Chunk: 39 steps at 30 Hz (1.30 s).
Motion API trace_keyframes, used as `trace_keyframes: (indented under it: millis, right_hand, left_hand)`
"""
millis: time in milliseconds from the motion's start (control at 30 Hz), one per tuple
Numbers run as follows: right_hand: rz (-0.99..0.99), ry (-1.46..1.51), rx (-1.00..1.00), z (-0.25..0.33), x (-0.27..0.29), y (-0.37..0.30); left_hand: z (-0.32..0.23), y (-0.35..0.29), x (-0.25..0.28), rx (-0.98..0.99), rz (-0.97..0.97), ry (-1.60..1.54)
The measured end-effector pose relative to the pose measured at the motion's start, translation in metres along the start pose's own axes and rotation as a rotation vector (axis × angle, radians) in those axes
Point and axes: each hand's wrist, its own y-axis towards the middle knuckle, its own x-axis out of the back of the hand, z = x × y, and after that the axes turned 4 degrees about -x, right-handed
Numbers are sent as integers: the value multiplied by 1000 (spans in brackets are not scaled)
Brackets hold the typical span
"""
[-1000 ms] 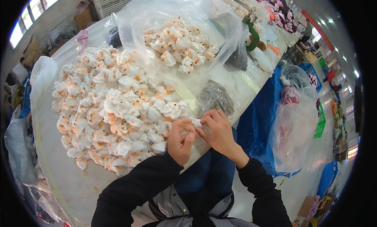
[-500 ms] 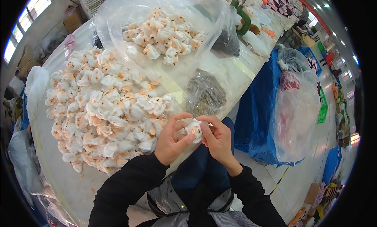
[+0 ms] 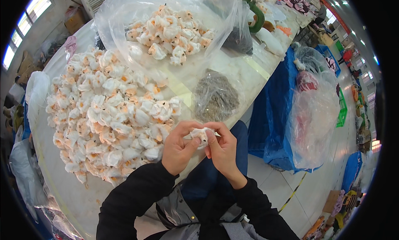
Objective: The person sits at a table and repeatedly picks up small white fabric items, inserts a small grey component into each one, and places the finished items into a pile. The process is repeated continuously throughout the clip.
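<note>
Near the table's front right edge, a small white fluffy plush piece (image 3: 202, 135) with a tiny dark dot is pinched between both hands. My left hand (image 3: 179, 148) grips its left side, thumb and fingers closed. From the other side my right hand (image 3: 225, 150) also has its fingers closed on it, covering part of it. Just left of my hands spreads a big pile of similar white and pale orange plush pieces (image 3: 106, 119). A clear bag of brownish grey stringy material (image 3: 216, 96) lies just beyond my fingers.
Farther back, an open clear plastic bag (image 3: 114, 22) holds a heap of the same pieces (image 3: 172, 34). A dark green metal clamp (image 3: 257, 18) stands at the far edge. Right of the table is a blue-lined bin (image 3: 272, 115) with a stuffed clear bag (image 3: 311, 119).
Both hands have drawn slightly closer together around the plush piece, which is turned and more covered by my fingers. The view has shifted slightly.
</note>
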Motion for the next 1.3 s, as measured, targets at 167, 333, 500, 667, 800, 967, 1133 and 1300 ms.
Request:
trace_keyframes:
  millis: [167,333,500,667,800,967,1133,1300]
  right_hand:
    - [-152,-361,312,-5,10,2]
    - [-111,-838,722,7,29,-5]
    - [-7,-835,678,5,29,-1]
    - [44,-538,332,11,30,-7]
    - [110,-489,260,3,31,-5]
    - [118,-620,330,-3,31,1]
    - [153,-745,402,9,32,18]
    - [-78,-1081,742,11,43,72]
  left_hand:
    - [3,0,-1,25,7,163]
    - [2,-3,-7,-90,-32,535]
    - [2,-1,-5,-161,27,562]
    - [-1,6,4,-210,208,699]
    - [0,4,5,-217,198,829]
    - [9,0,4,-260,138,834]
    - [16,1,10,-268,72,820]
    - [16,4,11,-168,-74,716]
